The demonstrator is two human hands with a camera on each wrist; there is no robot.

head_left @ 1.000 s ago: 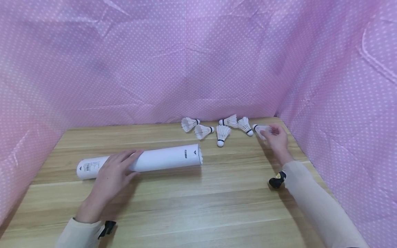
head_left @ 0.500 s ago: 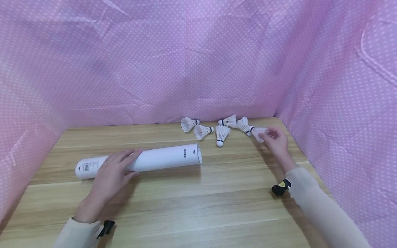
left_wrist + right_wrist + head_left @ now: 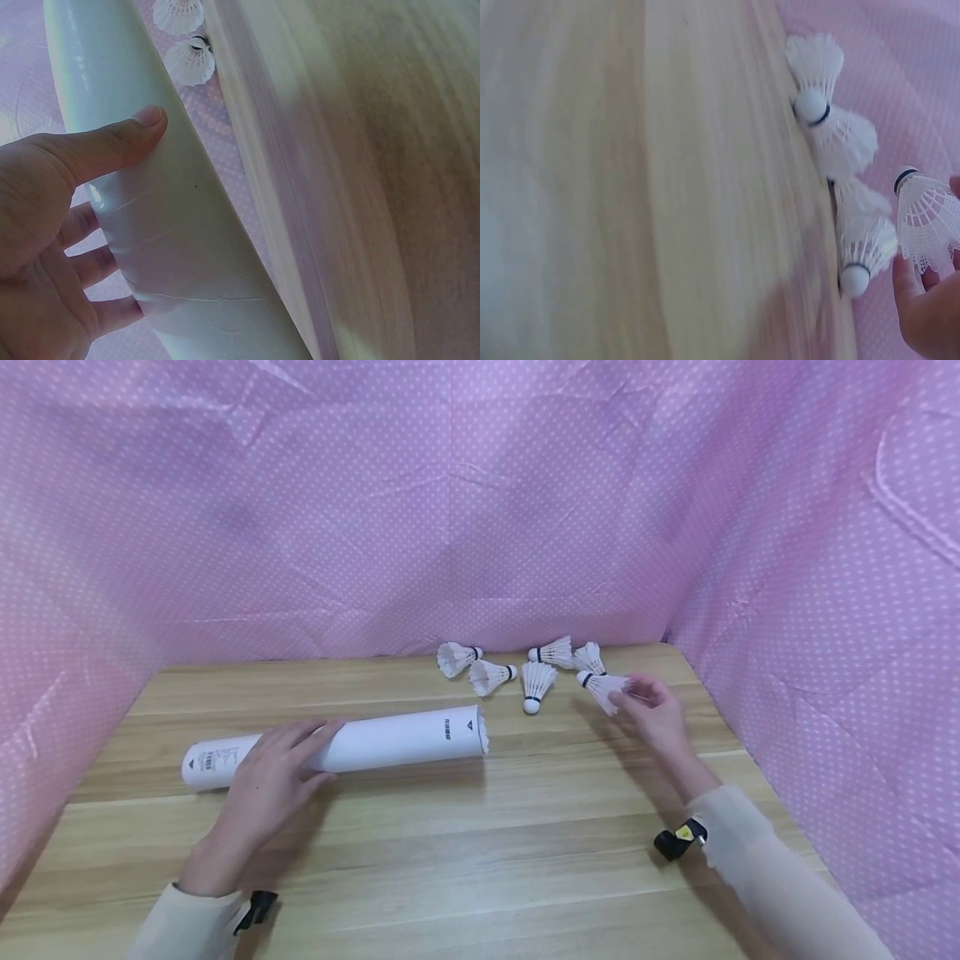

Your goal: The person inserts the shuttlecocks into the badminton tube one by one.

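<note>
A long white shuttlecock tube point(image 3: 405, 742) lies slightly slanted across the left half of the table, a ruffled white edge showing at its right end. My left hand point(image 3: 273, 781) grips it near the middle; in the left wrist view the thumb point(image 3: 124, 142) presses one side while the fingers curl behind. At the right, my right hand point(image 3: 656, 718) pinches a white shuttlecock point(image 3: 603, 691) by its skirt, cork pointing left, just above the table. In the right wrist view this held shuttlecock point(image 3: 926, 221) is apart from the others.
Several loose shuttlecocks lie along the table's back edge, among them one with its cork toward me point(image 3: 537, 685) and one with its open skirt leftward point(image 3: 491, 677). A pink dotted cloth point(image 3: 450, 510) hangs behind and at both sides of the wooden table point(image 3: 465, 852).
My right hand has lifted the shuttlecock and moved it left and toward me, in front of the neighbouring one. The left hand and the tube have stayed almost still.
</note>
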